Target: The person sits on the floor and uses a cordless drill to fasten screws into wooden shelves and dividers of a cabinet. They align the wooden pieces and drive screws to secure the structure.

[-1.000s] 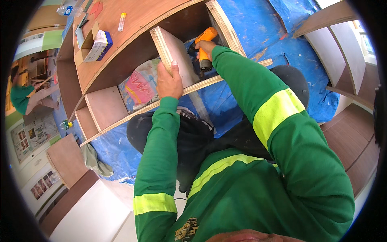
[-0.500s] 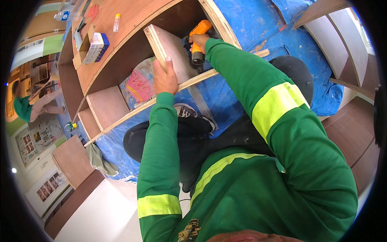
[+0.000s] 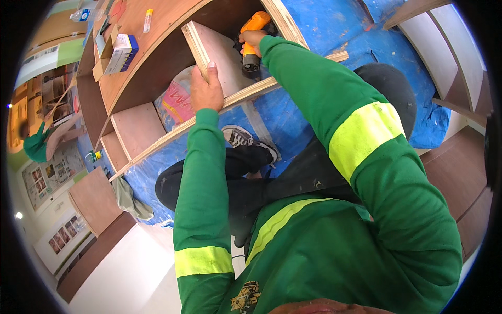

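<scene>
Left hand (image 3: 207,91) pinches the wooden divider (image 3: 224,58); right of it, the right hand (image 3: 252,40) grips a drill (image 3: 255,22) — long axis running near-to-far.

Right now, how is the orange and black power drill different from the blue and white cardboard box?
The orange and black power drill is in the person's right grip; the blue and white cardboard box rests untouched on the brown wooden panel. The drill has a rounded dark nose; the box has flat sides and open brown flaps. Both show more than one colour.
</scene>
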{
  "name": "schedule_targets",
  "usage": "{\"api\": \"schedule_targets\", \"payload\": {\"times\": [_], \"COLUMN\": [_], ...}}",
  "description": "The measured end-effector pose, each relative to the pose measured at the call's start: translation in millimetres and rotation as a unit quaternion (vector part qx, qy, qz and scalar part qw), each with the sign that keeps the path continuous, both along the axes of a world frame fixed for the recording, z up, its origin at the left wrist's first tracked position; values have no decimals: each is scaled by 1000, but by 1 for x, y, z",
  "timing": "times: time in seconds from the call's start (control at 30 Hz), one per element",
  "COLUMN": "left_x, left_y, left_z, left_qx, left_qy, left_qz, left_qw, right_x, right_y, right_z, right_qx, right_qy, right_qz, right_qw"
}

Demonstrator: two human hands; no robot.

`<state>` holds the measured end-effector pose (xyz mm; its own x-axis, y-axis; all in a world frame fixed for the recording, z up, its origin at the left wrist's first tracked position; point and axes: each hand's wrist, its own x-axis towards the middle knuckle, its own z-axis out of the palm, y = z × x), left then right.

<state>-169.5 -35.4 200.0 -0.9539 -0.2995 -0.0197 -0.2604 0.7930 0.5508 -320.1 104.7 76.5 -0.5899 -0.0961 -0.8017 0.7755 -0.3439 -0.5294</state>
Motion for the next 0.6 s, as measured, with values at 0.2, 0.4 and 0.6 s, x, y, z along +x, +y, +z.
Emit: {"api": "schedule_targets", "payload": {"times": [0.2,0.4,0.6], "left_x": [0,-2,-1], "left_y": [2,2,-2], "left_z": [-2,0,-5], "left_qx": [-24,-1,-10], "left_qy": [-32,-17,-9], "left_qz": [22,19,16], "left_qw": [999,1000,1000], "right_x": [6,10,11], "right_y": [9,15,15], "right_z": [12,28,35], "right_qx": [8,14,11], "right_qy": [47,64,53], "right_qz": [18,47,55], "right_qw": [999,997,997]}}
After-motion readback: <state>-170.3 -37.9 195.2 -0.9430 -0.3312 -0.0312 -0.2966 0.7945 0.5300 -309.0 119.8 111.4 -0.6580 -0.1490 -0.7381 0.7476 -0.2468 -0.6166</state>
